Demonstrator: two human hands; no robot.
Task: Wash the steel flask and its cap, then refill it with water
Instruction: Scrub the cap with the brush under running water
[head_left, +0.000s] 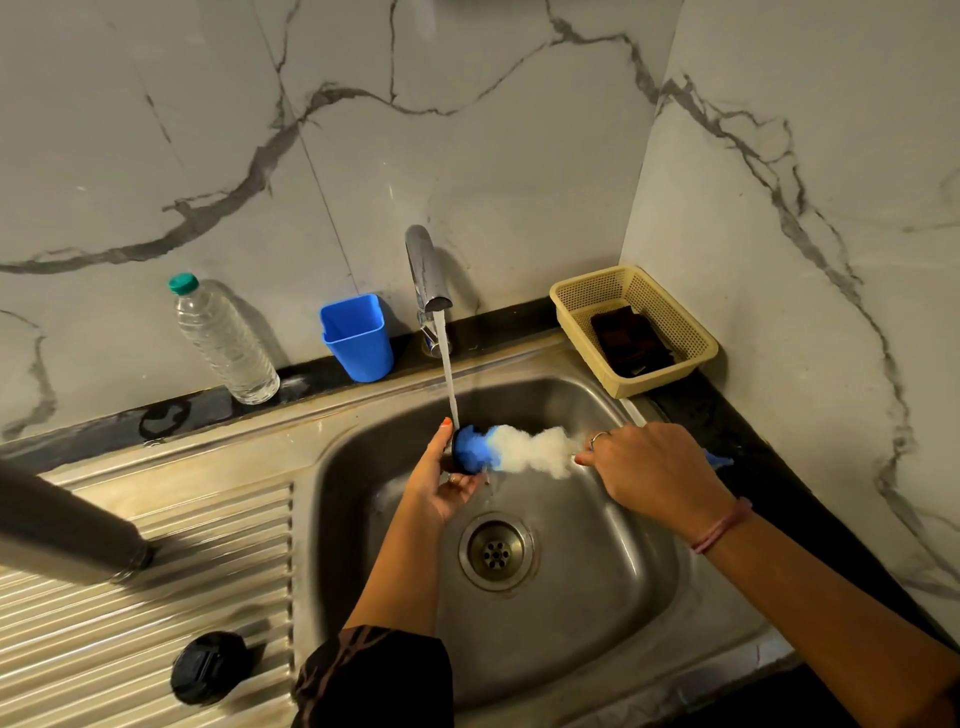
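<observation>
One steel sink (597, 613), marble walls (467, 130)

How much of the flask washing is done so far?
Nothing clearly finished yet. The steel flask lies open on the draining board, and a black cap sits near it. Right now the left hand holds a small dark piece under the running tap while the right hand scrubs it with a soapy bottle brush. Rinsing and refilling remain.

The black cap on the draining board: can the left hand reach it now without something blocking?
Probably yes, but not at once. The black cap lies in the open on the ribbed draining board, on the left hand's side; that hand now holds a small dark part under the tap.
</observation>
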